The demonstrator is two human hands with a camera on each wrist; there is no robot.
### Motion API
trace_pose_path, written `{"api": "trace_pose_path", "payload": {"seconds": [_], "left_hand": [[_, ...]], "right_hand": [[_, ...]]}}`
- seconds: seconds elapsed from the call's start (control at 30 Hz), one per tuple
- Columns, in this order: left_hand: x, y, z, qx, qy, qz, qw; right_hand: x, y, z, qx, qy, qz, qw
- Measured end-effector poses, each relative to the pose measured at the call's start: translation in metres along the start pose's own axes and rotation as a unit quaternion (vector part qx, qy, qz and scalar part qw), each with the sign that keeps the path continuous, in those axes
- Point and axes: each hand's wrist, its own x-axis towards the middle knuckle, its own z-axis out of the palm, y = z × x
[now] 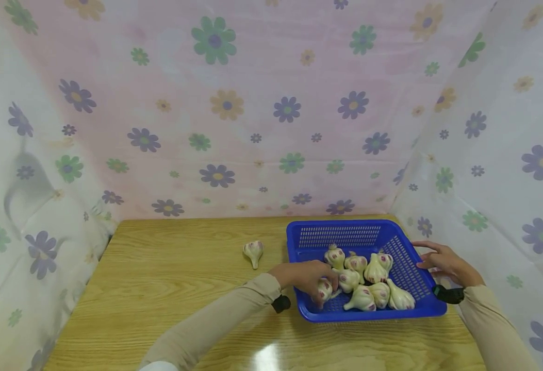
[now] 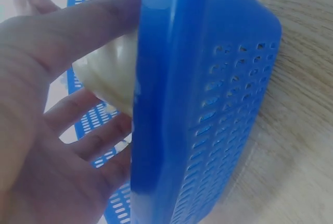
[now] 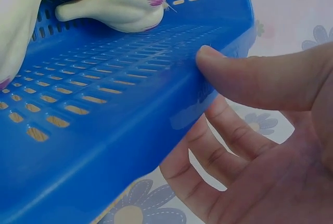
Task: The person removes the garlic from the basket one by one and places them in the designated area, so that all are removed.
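My left hand (image 1: 309, 277) reaches over the left side of a blue plastic basket (image 1: 336, 223). Its thumb and fingers are curled round a white garlic bulb (image 1: 324, 290) with purple marks. In the left wrist view this garlic bulb (image 2: 109, 70) sits between thumb and fingers, partly hidden by the basket wall (image 2: 166, 99). My right hand (image 1: 448, 264) grips the basket's right rim; in the right wrist view its thumb (image 3: 223, 70) lies on top and the other fingers are below, outside. Several more garlic bulbs (image 1: 363, 299) lie together on the basket floor.
One garlic bulb (image 1: 253, 252) lies on the wooden table (image 1: 174, 273), left of the basket. A flower-patterned cloth (image 1: 252, 103) hangs behind the table and along both sides. Dark wrist straps (image 1: 447, 294) sit on both arms.
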Motion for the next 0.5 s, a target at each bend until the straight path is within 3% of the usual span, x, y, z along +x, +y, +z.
{"api": "trace_pose_path", "payload": {"seconds": [0.2, 0.33, 0.5], "left_hand": [[-0.006, 0.0, -0.006, -0.007, 0.034, 0.027, 0.999], [-0.011, 0.0, -0.012, -0.025, 0.062, 0.028, 0.9974], [-0.018, -0.001, -0.016, -0.069, 0.115, 0.031, 0.9905]], "right_hand": [[0.0, 0.003, -0.002, -0.012, -0.006, -0.012, 0.9998], [0.001, 0.003, -0.002, -0.013, -0.004, -0.012, 0.9998], [-0.001, 0.001, 0.0, -0.005, 0.0, 0.001, 1.0]]}}
